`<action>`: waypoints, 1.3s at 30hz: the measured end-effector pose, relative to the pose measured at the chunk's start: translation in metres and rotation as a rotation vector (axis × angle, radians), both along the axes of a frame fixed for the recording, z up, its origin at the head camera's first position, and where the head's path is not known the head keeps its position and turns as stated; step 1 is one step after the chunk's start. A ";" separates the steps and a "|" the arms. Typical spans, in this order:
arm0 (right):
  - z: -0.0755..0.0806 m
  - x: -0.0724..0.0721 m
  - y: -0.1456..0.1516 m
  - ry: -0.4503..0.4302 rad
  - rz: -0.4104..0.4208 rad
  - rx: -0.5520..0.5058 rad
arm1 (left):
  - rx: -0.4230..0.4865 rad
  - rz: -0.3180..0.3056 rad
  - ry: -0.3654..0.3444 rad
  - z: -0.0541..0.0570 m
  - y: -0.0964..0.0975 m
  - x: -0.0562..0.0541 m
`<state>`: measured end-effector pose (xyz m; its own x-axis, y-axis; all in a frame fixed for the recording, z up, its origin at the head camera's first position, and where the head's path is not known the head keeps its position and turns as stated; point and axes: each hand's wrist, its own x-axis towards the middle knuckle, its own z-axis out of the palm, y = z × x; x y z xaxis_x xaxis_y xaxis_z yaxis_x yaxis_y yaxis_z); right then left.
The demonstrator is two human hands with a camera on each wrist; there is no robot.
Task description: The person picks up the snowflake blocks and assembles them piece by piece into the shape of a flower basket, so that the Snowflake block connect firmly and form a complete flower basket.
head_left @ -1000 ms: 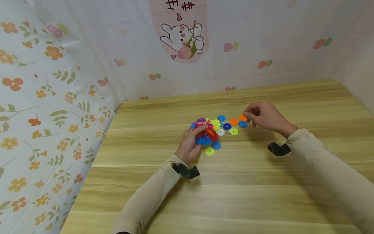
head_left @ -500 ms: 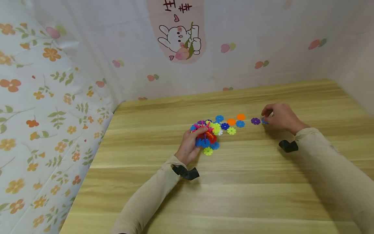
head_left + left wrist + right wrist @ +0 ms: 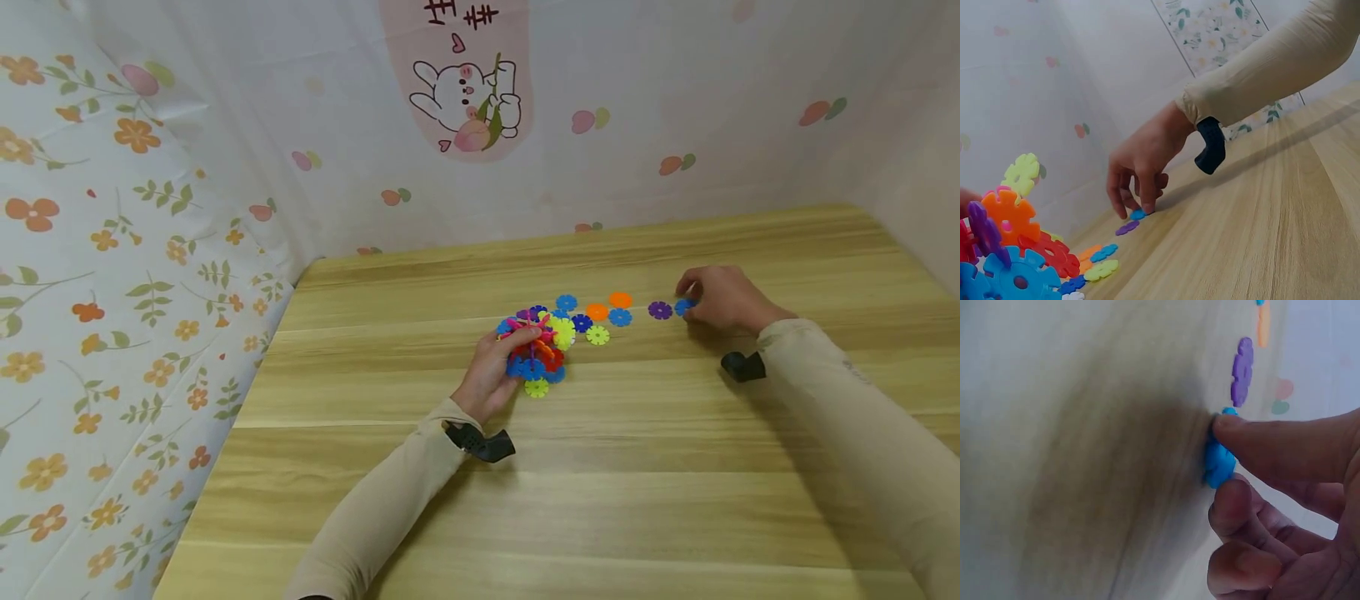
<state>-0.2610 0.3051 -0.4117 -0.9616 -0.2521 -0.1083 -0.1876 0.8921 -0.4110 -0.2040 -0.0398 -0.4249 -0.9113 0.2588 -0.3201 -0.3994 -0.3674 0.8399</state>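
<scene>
My left hand [image 3: 489,377] grips a cluster of interlocked notched plastic discs [image 3: 534,368], in pink, red, orange, blue, yellow-green and purple, with the thumb over its top. Further right, my right hand [image 3: 726,298] pinches a blue notched disc [image 3: 1219,465] at the tabletop, thumb and a finger at its edges. Just left of that disc lies a purple notched disc [image 3: 660,310], flat and apart from the hand. In the left wrist view the cluster's orange disc [image 3: 1011,217] and large blue disc [image 3: 1019,278] stand close to the camera.
Between the hands, loose discs lie on the wooden table [image 3: 600,500]: orange discs [image 3: 620,299], blue ones [image 3: 620,317], a dark blue one [image 3: 582,323] and a yellow-green one [image 3: 597,335]. Patterned cloth [image 3: 637,108] hangs behind the table and on the left.
My right hand has moved right, from the orange disc to the blue disc beyond the purple one, and stays there. The left hand still holds the cluster, shifted slightly.
</scene>
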 end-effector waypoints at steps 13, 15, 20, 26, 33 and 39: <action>0.009 0.004 -0.005 0.026 0.035 -0.061 | 0.037 -0.111 0.012 0.001 0.002 0.001; 0.014 0.006 -0.012 0.051 0.039 -0.088 | 0.051 -0.141 0.028 0.001 0.002 0.001; 0.025 0.011 -0.031 0.111 0.027 -0.153 | 0.084 -0.191 0.062 0.000 0.002 0.001; 0.032 0.019 -0.050 0.113 0.032 -0.241 | 0.078 -0.194 0.054 0.001 0.002 0.001; 0.040 0.029 -0.072 0.114 0.067 -0.360 | 0.046 -0.175 0.058 0.002 0.000 0.000; 0.047 0.033 -0.090 0.087 0.144 -0.444 | 0.035 -0.180 0.056 0.001 0.001 -0.002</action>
<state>-0.2276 0.2148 -0.3644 -0.9144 -0.3867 0.1198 -0.3469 0.5959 -0.7243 -0.2055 -0.0390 -0.4237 -0.8656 0.4293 -0.2576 -0.4139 -0.3242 0.8506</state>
